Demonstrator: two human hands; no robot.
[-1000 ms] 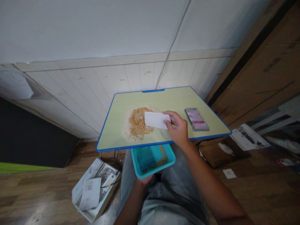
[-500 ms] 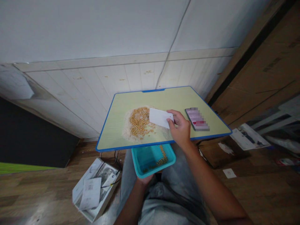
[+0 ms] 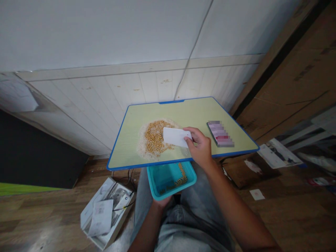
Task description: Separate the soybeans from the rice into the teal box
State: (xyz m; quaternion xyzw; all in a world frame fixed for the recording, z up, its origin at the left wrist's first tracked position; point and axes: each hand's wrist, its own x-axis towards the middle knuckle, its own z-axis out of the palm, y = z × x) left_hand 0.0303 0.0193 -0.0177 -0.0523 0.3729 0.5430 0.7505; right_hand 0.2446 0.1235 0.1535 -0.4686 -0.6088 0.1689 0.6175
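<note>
Between thumb and fingers, my right hand (image 3: pixel 198 144) pinches a flat white card (image 3: pixel 176 137). The card's left end reaches over a pile of yellow soybeans (image 3: pixel 154 137), with pale rice-like grains (image 3: pixel 141 148) spread around them. Under the table's front edge, my left hand (image 3: pixel 162 201) supports a turquoise plastic basin (image 3: pixel 172 194) from below; its fingers are mostly hidden beneath it. Some soybeans (image 3: pixel 183 175) lie along the basin's right side and bottom.
The small folding table (image 3: pixel 189 110) has a pale green top and blue rim. A phone (image 3: pixel 220 134) lies on its right. An open white box (image 3: pixel 105 210) with cables stands on the floor at left. Cardboard (image 3: pixel 296 77) leans at right; a white wall is behind.
My right hand has moved the card slightly left and nearer to me across the soybeans. The basin and my left hand stay in place.
</note>
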